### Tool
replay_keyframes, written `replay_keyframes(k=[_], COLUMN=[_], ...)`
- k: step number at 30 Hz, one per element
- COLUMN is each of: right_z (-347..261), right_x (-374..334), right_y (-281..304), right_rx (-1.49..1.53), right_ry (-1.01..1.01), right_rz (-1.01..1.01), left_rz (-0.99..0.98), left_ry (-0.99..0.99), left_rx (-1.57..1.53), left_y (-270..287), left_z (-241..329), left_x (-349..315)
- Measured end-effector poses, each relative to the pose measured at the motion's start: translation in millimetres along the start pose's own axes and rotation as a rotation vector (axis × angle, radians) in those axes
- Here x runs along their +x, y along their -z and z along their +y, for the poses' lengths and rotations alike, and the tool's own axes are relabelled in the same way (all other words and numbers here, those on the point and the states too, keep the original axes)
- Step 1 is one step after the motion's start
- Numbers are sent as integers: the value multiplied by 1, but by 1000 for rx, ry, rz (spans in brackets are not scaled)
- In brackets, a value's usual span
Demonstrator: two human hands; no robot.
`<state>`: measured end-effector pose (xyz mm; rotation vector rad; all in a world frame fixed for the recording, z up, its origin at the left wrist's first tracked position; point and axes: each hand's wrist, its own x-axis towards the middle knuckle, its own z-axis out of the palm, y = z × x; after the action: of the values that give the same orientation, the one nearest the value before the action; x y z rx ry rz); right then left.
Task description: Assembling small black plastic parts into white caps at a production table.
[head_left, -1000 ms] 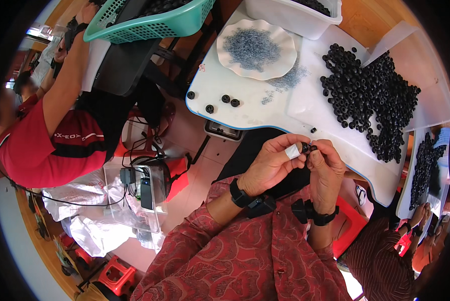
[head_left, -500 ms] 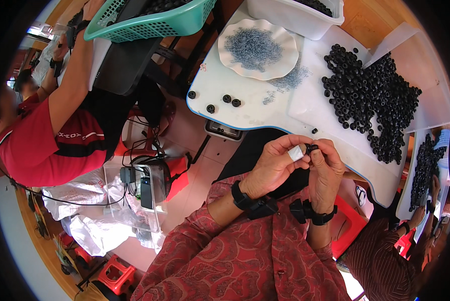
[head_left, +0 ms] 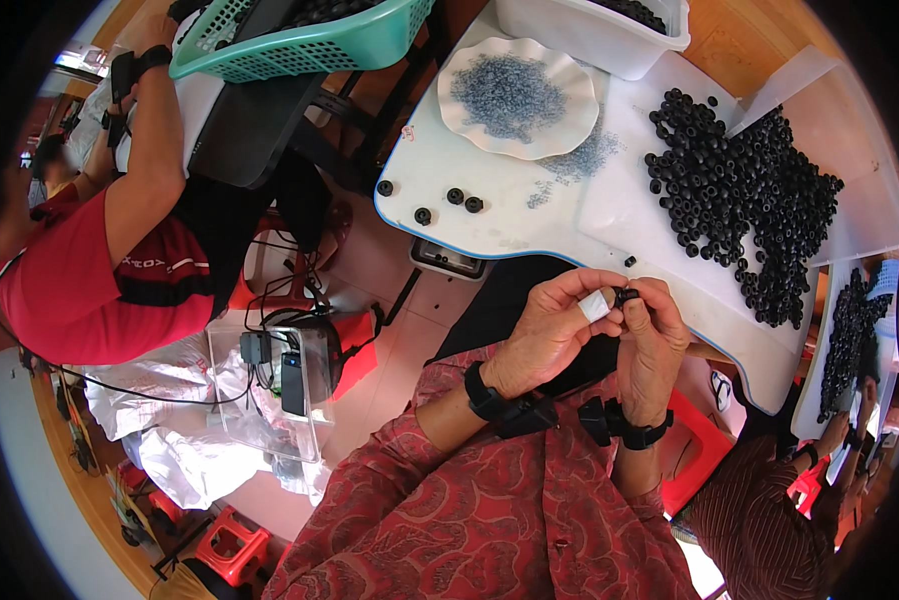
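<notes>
My left hand [head_left: 549, 330] and my right hand [head_left: 655, 335] meet just past the table's near edge. Between their fingertips they pinch a small black ring-shaped part [head_left: 625, 296], mostly covered by the fingers. White tape [head_left: 594, 305] wraps a digit of the left hand. One small black piece [head_left: 629, 261] lies on the table just beyond the hands. To the right spreads a big heap of black ring-shaped parts [head_left: 739, 190]. Several more black parts [head_left: 455, 196] sit apart near the table's left edge.
A scalloped white plate [head_left: 582, 100] holds tiny greyish clear rings [head_left: 509, 97], some spilled beside it. Behind stands a white tub [head_left: 599, 40]; a translucent bin [head_left: 854, 170] lies at the right. A green basket [head_left: 319, 55] and a co-worker in red [head_left: 79, 290] are at the left.
My hands stay almost in place, with the fingers shifting slightly around the black part. At the left, the co-worker's arm has moved.
</notes>
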<state>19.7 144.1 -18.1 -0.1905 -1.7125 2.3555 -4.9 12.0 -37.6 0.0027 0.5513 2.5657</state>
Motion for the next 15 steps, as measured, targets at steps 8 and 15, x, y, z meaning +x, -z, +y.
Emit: replay_keyframes(k=[8, 15], right_z=[-1, 3], right_x=[-1, 0], right_y=[-1, 2], right_rx=[20, -22], right_ry=[-12, 6], right_rz=[8, 2], left_rz=[1, 8], left_ry=[-3, -13], left_rx=[6, 19], left_y=[0, 0], left_z=[0, 0], left_x=[0, 0])
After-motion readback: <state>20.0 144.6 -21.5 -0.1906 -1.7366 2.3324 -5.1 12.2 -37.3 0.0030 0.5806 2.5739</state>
